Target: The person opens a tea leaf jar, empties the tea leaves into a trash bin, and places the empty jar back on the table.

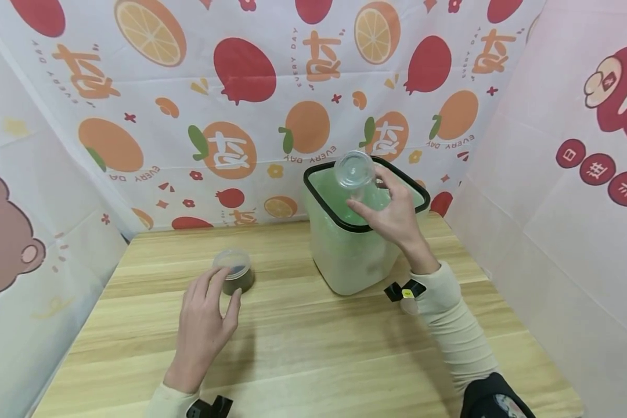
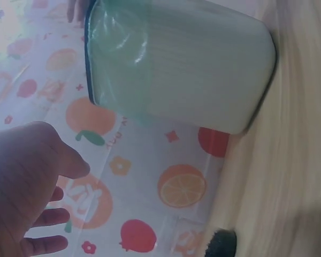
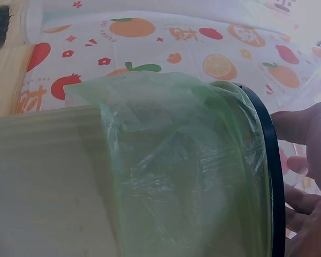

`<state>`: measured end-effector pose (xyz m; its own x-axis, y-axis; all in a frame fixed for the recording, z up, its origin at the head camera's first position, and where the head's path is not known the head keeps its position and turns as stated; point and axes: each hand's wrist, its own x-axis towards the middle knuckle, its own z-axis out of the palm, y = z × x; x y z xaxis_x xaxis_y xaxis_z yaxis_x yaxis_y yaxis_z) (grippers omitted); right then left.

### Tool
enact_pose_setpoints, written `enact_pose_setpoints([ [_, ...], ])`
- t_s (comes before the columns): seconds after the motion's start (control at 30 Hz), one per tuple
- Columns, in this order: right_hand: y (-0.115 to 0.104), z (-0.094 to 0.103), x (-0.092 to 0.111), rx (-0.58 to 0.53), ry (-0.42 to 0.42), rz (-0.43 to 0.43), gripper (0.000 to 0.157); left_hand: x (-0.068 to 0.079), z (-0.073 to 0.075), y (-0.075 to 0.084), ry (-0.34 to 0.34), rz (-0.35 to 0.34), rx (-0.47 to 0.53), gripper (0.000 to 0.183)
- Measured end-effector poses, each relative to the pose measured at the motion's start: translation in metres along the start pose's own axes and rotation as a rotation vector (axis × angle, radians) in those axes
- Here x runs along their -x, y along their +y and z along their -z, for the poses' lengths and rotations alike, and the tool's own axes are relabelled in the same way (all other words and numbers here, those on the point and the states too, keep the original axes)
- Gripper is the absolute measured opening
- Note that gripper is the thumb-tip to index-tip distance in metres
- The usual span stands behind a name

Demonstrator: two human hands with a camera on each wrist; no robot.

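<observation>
Two bare hands are at work over a pale wood-grain tabletop [image 1: 282, 360], each beside a different piece of clear plastic. The right hand [image 1: 397, 220] holds a clear, round, cup-shaped plastic piece [image 1: 354, 170] between thumb and curved fingers, above the mouth of a cream-coloured, straight-sided bin [image 1: 347, 261] – how firmly it is held, I cannot tell. The bin has a black rim [image 3: 277, 182], and a thin, crinkled, translucent green plastic liner [image 3: 182, 160] lies over its wall and inside its mouth. The left hand [image 1: 204, 325] grips nothing: its fingers are parted and gently bent, right by a small clear round container with dark contents [image 1: 237, 278], which stands on the tabletop to the left of the bin. In the head view the fingertips overlap the container, but whether they touch it I cannot say.

The likeliest trouble, as I judge it, is on the right: smooth plastic in a light hold could slip early, strike the rim and bounce outside rather than drop in. If the fingers dip too far, they could snag the loose liner and drag it down. On the left, a careless brush from those half-spread fingers could tip the container – and if nothing seals its top, which I cannot make out, the dark contents could spill across the tabletop
</observation>
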<state>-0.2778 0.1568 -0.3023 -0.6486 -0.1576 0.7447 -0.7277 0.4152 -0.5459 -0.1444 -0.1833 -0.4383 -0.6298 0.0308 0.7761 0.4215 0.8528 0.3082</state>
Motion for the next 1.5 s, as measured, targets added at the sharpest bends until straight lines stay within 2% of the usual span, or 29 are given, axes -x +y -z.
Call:
enact_pose_setpoints([
  [0.27, 0.000, 0.001, -0.002, 0.056, -0.024, 0.157, 0.062, -0.024, 0.003, 0.011, 0.004, 0.016, 0.117, 0.045],
  [0.5, -0.006, 0.002, -0.003, 0.113, -0.044, 0.254, 0.062, -0.051, 0.010, 0.032, -0.006, 0.032, 0.194, 0.044],
  [0.67, -0.012, 0.001, -0.001, 0.166, -0.060, 0.339, 0.058, -0.069, 0.014, 0.046, -0.009, 0.034, 0.296, 0.042],
  [0.97, -0.024, -0.003, 0.006, 0.332, -0.081, 0.491, 0.051, -0.099, 0.019, 0.073, -0.035, 0.041, 0.499, 0.037],
  [1.13, -0.032, -0.008, 0.011, 0.389, -0.083, 0.550, 0.051, -0.107, 0.022, 0.082, -0.048, 0.057, 0.561, 0.034],
  [1.4, -0.039, -0.016, 0.017, 0.487, -0.046, 0.653, 0.041, -0.109, 0.023, 0.090, -0.187, 0.138, 0.605, 0.032],
  [1.5, -0.041, -0.017, 0.020, 0.518, -0.056, 0.683, 0.043, -0.110, 0.021, 0.092, -0.233, 0.153, 0.617, 0.032],
])
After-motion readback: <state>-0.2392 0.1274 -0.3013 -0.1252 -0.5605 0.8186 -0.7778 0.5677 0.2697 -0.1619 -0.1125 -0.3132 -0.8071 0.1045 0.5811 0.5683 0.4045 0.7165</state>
